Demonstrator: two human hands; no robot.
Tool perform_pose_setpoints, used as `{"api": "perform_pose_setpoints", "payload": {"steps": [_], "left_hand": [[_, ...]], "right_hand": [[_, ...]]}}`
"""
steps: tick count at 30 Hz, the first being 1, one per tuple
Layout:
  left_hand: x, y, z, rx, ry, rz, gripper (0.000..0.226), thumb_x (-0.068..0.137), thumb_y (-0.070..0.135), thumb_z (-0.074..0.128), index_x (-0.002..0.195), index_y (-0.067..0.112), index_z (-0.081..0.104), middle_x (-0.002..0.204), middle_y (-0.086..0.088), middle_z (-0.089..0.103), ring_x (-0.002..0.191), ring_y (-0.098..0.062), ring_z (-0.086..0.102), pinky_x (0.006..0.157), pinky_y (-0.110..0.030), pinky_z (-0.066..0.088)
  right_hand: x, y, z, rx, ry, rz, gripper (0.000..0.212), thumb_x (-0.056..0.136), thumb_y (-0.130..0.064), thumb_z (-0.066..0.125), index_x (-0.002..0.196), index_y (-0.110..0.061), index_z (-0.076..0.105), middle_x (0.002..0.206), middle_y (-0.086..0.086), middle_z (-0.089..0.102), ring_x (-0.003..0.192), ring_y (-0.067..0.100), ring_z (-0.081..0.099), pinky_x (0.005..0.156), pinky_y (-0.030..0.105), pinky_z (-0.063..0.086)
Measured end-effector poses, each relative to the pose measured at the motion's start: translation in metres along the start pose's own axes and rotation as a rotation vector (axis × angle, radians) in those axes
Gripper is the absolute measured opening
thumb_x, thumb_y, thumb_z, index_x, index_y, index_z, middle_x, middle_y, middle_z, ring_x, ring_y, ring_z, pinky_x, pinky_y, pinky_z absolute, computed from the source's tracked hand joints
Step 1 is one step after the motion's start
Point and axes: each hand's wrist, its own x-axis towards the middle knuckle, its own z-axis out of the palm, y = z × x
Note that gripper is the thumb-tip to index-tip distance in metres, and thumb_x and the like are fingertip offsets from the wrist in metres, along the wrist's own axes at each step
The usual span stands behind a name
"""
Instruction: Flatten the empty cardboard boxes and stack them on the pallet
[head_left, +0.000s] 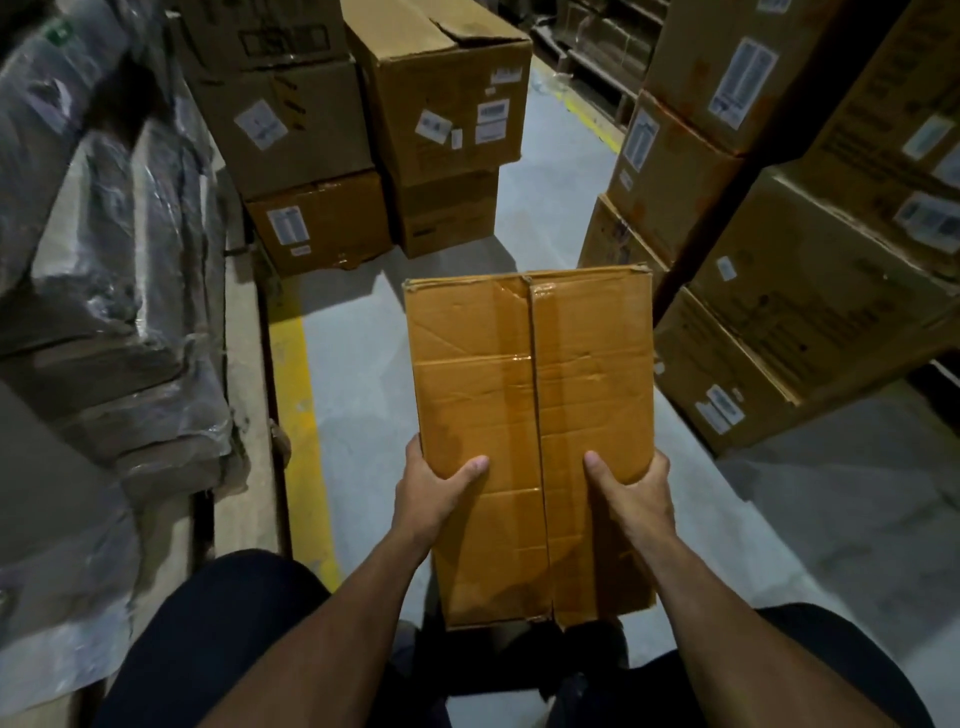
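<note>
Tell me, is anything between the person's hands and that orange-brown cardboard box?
Nothing visible. The left hand and right hand already grip the taped orange-brown cardboard box at its two side edges, thumbs on its top face. No pallet can be clearly identified.

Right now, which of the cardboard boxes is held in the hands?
The orange box in the middle: left hand and right hand hold its sides. The brown boxes stand stacked, untouched.

Stacked labelled cartons (311, 130), plastic-wrapped bundles (104, 260), yellow floor line (298, 415), grey floor (363, 405)
</note>
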Motion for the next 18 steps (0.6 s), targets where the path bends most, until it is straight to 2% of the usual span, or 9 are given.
{"api": "perform_pose_setpoints", "payload": {"steps": [3, 5, 7, 10, 13, 15, 18], "left_hand": [[0.004, -0.007, -0.002, -0.068, 0.021, -0.037, 0.114, 0.052, 0.079, 0.074, 0.147, 0.028, 0.036, 0.141, -0.001, 0.053, 0.122, -0.027, 0.057, 0.103, -0.055, 0.048], [0.014, -0.003, -0.008, -0.056, 0.102, -0.033, 0.115, 0.049, 0.087, 0.07, 0.142, 0.025, 0.045, 0.135, -0.002, 0.06, 0.118, -0.028, 0.059, 0.102, -0.055, 0.049], [0.026, 0.008, -0.015, 0.013, 0.168, -0.013, 0.106, 0.055, 0.088, 0.066, 0.137, 0.023, 0.052, 0.129, -0.003, 0.064, 0.116, -0.03, 0.061, 0.102, -0.052, 0.048], [0.043, 0.02, -0.022, 0.16, 0.214, -0.033, 0.084, 0.072, 0.079, 0.064, 0.132, 0.021, 0.053, 0.127, -0.006, 0.064, 0.118, -0.034, 0.059, 0.101, -0.047, 0.047], [0.065, 0.01, -0.016, 0.227, 0.208, -0.081, 0.076, 0.078, 0.069, 0.067, 0.133, 0.02, 0.047, 0.129, -0.007, 0.061, 0.119, -0.035, 0.056, 0.095, -0.041, 0.045], [0.068, -0.004, -0.011, 0.252, 0.163, -0.076, 0.077, 0.08, 0.061, 0.07, 0.137, 0.02, 0.039, 0.132, -0.008, 0.058, 0.12, -0.035, 0.055, 0.093, -0.04, 0.044], [0.07, -0.022, -0.005, 0.269, 0.102, -0.028, 0.078, 0.079, 0.058, 0.073, 0.138, 0.024, 0.035, 0.133, -0.008, 0.055, 0.118, -0.033, 0.057, 0.096, -0.046, 0.048]], "right_hand": [[0.003, 0.0, 0.003, -0.09, 0.009, 0.002, 0.112, 0.059, -0.086, 0.063, 0.147, -0.031, 0.019, 0.142, 0.011, 0.044, 0.129, 0.037, 0.046, 0.106, 0.06, 0.042], [0.002, -0.008, 0.009, -0.188, 0.049, -0.018, 0.104, 0.067, -0.089, 0.054, 0.145, -0.029, 0.02, 0.141, 0.01, 0.043, 0.129, 0.036, 0.045, 0.106, 0.059, 0.041], [0.005, -0.018, 0.016, -0.256, 0.109, -0.043, 0.094, 0.077, -0.086, 0.048, 0.145, -0.028, 0.022, 0.141, 0.01, 0.042, 0.13, 0.035, 0.043, 0.106, 0.058, 0.04], [0.015, -0.028, 0.02, -0.25, 0.123, -0.074, 0.086, 0.083, -0.082, 0.043, 0.146, -0.026, 0.027, 0.139, 0.011, 0.045, 0.129, 0.035, 0.045, 0.104, 0.055, 0.042], [0.037, -0.024, 0.036, -0.266, 0.045, -0.072, 0.079, 0.087, -0.077, 0.045, 0.147, -0.027, 0.029, 0.137, 0.01, 0.05, 0.126, 0.036, 0.049, 0.103, 0.054, 0.044], [0.041, -0.017, 0.045, -0.287, -0.008, -0.044, 0.077, 0.09, -0.068, 0.051, 0.149, -0.03, 0.022, 0.141, 0.01, 0.048, 0.127, 0.037, 0.048, 0.105, 0.057, 0.042], [0.043, -0.008, 0.051, -0.329, -0.06, 0.007, 0.088, 0.093, -0.059, 0.056, 0.155, -0.033, 0.0, 0.149, 0.014, 0.037, 0.133, 0.041, 0.042, 0.107, 0.057, 0.038]]}}
